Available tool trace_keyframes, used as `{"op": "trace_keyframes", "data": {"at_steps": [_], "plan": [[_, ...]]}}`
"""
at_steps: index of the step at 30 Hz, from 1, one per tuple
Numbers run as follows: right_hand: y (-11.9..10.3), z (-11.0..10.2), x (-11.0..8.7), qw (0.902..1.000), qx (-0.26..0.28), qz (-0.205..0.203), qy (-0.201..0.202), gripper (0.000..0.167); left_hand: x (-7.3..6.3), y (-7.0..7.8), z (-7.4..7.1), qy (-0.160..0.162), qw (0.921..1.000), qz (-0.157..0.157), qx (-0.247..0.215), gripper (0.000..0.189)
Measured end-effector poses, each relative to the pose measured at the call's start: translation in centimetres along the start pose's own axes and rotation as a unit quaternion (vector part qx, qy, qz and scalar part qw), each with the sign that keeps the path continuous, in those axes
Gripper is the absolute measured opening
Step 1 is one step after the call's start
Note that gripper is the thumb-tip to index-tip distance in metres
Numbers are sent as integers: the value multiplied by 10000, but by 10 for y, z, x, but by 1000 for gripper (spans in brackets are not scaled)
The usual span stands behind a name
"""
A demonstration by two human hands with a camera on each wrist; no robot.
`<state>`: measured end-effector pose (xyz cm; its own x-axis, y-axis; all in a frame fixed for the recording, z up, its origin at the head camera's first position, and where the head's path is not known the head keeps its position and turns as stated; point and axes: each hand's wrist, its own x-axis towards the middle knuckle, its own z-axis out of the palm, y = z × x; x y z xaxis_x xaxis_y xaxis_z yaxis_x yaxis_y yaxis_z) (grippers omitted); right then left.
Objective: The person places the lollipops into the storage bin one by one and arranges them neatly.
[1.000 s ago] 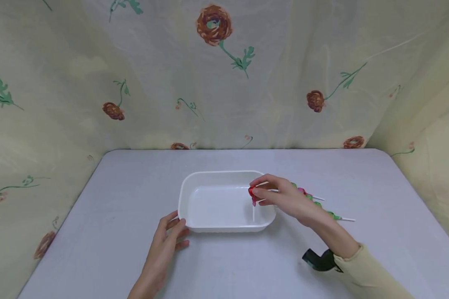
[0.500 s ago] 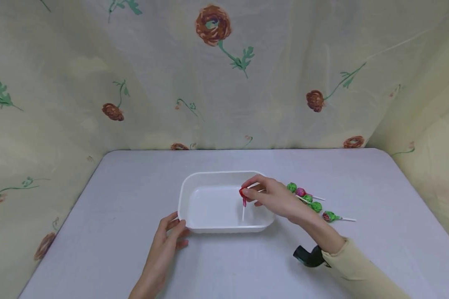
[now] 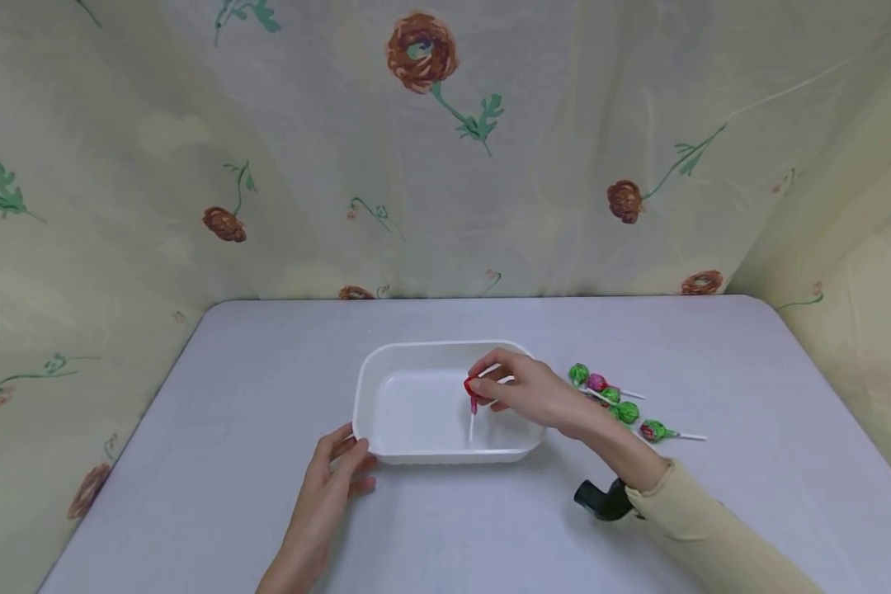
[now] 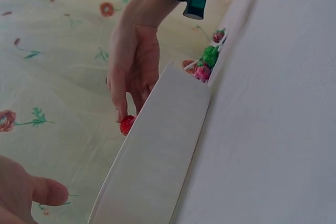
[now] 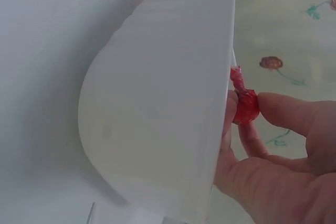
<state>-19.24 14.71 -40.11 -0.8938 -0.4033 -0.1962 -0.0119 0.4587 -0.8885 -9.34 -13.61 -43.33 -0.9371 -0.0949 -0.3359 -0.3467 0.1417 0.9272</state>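
A red-wrapped lollipop (image 3: 473,386) is pinched by its candy end between the thumb and fingers of my right hand (image 3: 538,394). Its white stick points down into a white rectangular tray (image 3: 416,408). In the right wrist view the red wrapper (image 5: 247,106) shows at the fingertips, just past the tray's rim, which hides part of the stick. My left hand (image 3: 319,495) rests at the tray's near left corner, thumb and fingers loosely spread against the rim. The left wrist view shows its thumb (image 4: 50,191) extended beside the tray wall.
Several lollipops in green and pink wrappers (image 3: 627,411) lie on the table to the right of the tray. A black device (image 3: 601,501) sits at my right wrist. Flowered cloth (image 3: 304,148) hangs behind the table (image 3: 215,445) and along its sides.
My right hand has moved left over the tray with the red lollipop, uncovering more of the lollipops on the right. The left hand and the tray stay in place.
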Motion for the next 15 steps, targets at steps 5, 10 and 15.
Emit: {"op": "trace_keyframes", "data": {"at_steps": [5,10,15], "plan": [[-2,4,7,9999,-1,-115,-89,27,0,0,0,32,10000,18,-8,60],[-5,8,13,9996,92,-128,-237,27,0,-1,1,26,10000,-2,-7,59],[-7,13,19,9996,125,20,-242,26,0,-2,2,-17,10000,33,-21,62]]}}
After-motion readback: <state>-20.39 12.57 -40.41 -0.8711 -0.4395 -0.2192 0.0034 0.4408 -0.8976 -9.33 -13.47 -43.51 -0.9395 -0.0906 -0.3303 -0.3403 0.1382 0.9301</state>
